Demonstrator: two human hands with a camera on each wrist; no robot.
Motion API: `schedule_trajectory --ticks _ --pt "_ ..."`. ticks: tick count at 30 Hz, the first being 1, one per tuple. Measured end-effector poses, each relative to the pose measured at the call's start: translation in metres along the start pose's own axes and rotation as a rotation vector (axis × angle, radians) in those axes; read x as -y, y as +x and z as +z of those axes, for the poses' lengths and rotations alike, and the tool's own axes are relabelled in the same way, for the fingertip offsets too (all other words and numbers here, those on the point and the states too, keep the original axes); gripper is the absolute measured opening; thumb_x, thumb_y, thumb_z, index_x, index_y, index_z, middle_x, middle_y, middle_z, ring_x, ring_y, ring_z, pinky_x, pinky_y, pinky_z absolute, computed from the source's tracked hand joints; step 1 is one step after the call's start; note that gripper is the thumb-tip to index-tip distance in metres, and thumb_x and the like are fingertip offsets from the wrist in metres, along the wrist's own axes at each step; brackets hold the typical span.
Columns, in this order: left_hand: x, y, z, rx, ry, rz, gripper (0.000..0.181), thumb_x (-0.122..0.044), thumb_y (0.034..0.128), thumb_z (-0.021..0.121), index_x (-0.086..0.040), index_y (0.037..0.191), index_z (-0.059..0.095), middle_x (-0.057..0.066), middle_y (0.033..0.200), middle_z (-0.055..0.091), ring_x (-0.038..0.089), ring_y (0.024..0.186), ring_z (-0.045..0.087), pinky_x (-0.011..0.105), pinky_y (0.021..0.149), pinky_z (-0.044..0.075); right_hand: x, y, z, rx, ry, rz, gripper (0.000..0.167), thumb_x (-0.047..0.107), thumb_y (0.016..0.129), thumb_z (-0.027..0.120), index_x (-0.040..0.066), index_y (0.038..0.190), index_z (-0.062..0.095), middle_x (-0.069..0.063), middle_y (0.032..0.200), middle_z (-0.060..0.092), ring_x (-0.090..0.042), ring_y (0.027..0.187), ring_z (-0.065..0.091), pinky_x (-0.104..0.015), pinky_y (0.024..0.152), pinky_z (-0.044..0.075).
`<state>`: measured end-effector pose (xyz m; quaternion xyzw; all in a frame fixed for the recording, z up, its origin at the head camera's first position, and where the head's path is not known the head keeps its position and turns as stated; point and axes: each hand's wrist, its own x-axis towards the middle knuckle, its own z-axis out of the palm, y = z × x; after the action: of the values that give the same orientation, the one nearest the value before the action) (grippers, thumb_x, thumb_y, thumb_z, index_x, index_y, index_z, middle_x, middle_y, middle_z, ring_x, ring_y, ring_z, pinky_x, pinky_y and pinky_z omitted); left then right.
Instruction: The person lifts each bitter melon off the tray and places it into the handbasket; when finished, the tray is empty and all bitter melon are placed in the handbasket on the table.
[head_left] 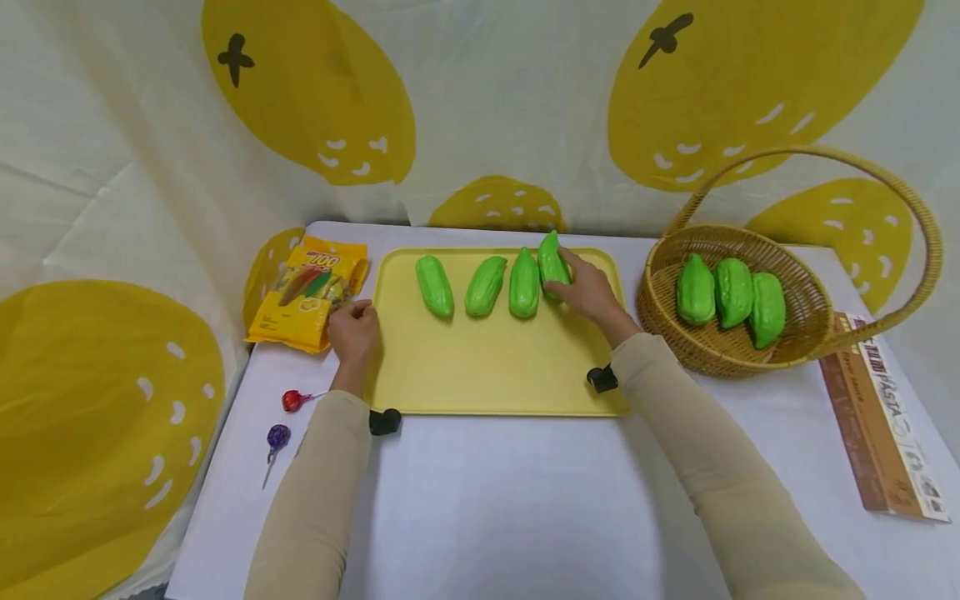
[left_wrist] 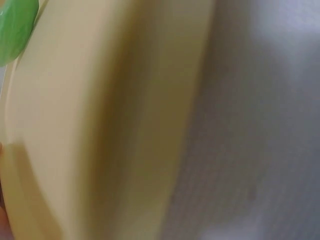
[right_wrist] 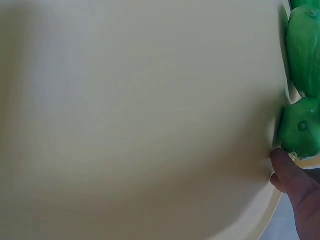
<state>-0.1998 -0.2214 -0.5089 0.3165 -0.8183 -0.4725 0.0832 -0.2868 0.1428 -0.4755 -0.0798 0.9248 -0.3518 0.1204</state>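
Four green bitter gourds lie in a row across the back of the yellow tray (head_left: 480, 367). The rightmost bitter gourd (head_left: 552, 262) is held by my right hand (head_left: 588, 292), its thumb on the near side. In the right wrist view this bitter gourd (right_wrist: 301, 127) touches the thumb (right_wrist: 295, 185), and its neighbour (right_wrist: 304, 52) lies just beyond. My left hand (head_left: 354, 333) grips the tray's left rim with curled fingers, beside a yellow snack bag (head_left: 307, 292). The left wrist view shows mostly the tray (left_wrist: 60, 100) and part of one bitter gourd (left_wrist: 17, 30).
A wicker basket (head_left: 660, 329) with a tall handle stands right of the tray, holding three more bitter gourds (head_left: 733, 292). A brown-and-white pasta package (head_left: 885, 425) lies partly behind it. Red (head_left: 292, 401) and purple lollipops (head_left: 277, 437) lie beside the left forearm.
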Motion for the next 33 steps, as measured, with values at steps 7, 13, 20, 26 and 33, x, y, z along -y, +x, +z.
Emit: schedule_trajectory --ticks 7,13,20,26,33 --pt "-0.002 0.000 0.001 0.022 -0.013 -0.022 0.031 -0.018 0.1032 0.054 -0.003 0.126 0.070 0.019 0.125 0.068 0.034 0.112 0.060 0.044 0.106 0.050 0.000 -0.006 -0.001 -0.021 0.003 0.002 0.073 0.027 0.101 0.061 0.012 0.163 0.025 -0.026 0.161 0.035 -0.044 0.146 0.038 -0.056 0.118 0.035" --pt "0.001 0.000 0.003 0.002 -0.010 0.002 0.030 -0.017 0.1023 0.055 -0.003 0.123 0.071 0.019 0.124 0.070 0.036 0.114 0.061 0.046 0.105 0.050 -0.004 -0.010 -0.002 -0.044 -0.010 -0.013 0.072 0.028 0.101 0.062 0.012 0.162 0.027 -0.026 0.159 0.039 -0.044 0.143 0.043 -0.056 0.115 0.039" --pt "0.002 -0.001 0.002 -0.036 -0.005 0.036 0.029 -0.017 0.1015 0.055 -0.002 0.120 0.073 0.020 0.120 0.071 0.036 0.111 0.062 0.047 0.103 0.050 0.000 -0.018 -0.010 -0.091 0.007 -0.044 0.072 0.030 0.101 0.063 0.012 0.162 0.028 -0.024 0.160 0.040 -0.042 0.144 0.043 -0.054 0.115 0.040" --pt "0.002 -0.003 0.001 -0.030 -0.004 0.040 0.030 -0.018 0.1019 0.055 -0.002 0.121 0.072 0.021 0.122 0.070 0.036 0.112 0.062 0.048 0.104 0.049 0.011 -0.031 -0.019 -0.103 0.032 -0.091 0.072 0.030 0.102 0.062 0.014 0.163 0.026 -0.021 0.163 0.036 -0.042 0.144 0.043 -0.053 0.114 0.044" --pt "0.003 -0.002 0.003 -0.042 0.010 0.037 0.031 -0.018 0.1022 0.054 -0.002 0.121 0.072 0.020 0.122 0.070 0.036 0.113 0.062 0.048 0.104 0.049 0.024 -0.046 -0.029 -0.105 0.070 -0.133 0.071 0.031 0.102 0.061 0.018 0.163 0.026 -0.021 0.162 0.037 -0.043 0.135 0.054 -0.053 0.102 0.053"
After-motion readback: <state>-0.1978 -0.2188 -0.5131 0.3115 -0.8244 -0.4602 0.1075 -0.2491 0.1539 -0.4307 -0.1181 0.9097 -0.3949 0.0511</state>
